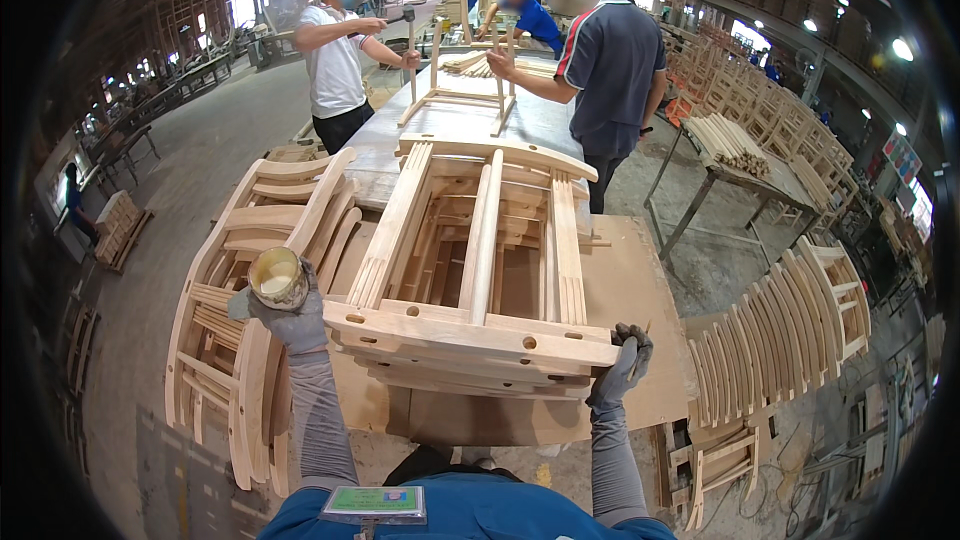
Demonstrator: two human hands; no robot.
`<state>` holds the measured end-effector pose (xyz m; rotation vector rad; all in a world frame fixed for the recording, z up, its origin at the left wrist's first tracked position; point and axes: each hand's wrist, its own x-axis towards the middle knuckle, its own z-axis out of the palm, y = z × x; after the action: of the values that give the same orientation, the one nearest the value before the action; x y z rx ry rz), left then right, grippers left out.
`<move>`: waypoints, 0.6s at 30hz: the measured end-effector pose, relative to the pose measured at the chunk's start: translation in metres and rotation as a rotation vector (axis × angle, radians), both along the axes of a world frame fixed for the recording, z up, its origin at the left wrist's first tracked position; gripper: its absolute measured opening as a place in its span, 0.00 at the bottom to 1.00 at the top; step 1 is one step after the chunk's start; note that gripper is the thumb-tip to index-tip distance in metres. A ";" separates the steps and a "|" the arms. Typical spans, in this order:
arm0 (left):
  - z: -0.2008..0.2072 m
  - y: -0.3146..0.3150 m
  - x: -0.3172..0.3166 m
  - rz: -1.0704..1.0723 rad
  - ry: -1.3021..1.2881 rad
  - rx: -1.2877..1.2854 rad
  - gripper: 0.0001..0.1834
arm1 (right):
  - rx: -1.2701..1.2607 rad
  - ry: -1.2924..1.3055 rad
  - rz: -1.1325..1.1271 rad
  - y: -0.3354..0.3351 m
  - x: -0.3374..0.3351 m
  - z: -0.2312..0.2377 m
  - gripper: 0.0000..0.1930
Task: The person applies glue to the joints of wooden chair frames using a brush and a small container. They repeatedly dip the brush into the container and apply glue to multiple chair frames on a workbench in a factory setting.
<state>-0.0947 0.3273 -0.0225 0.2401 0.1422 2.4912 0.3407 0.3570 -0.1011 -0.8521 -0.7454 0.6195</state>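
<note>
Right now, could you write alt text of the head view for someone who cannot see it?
A gloved left hand holds an open tub with pale contents beside a stack of wooden frames; the gloved right hand is at the stack's near right corner. Beyond, at a table, a co-worker in white with a hammer and another in dark hold another frame.

No lettering can be read clearly. Small print shows on the green card badge [374,503] against the blue shirt [500,512].
</note>
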 end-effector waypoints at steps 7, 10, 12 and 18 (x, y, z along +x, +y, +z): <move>-0.002 0.002 -0.001 0.010 -0.009 -0.021 0.22 | -0.002 -0.027 -0.023 -0.001 -0.001 0.002 0.11; -0.002 0.001 -0.003 -0.010 -0.030 -0.023 0.22 | 0.000 -0.024 -0.015 -0.001 -0.001 0.002 0.12; -0.002 0.002 -0.003 -0.018 -0.043 -0.011 0.22 | 0.006 -0.027 -0.018 0.000 0.000 0.000 0.12; -0.001 0.002 -0.003 -0.005 -0.022 -0.022 0.22 | -0.004 -0.006 -0.011 0.001 0.000 -0.001 0.12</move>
<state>-0.0974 0.3295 -0.0236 0.2027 0.1600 2.4853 0.3404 0.3577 -0.1018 -0.8614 -0.7449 0.6085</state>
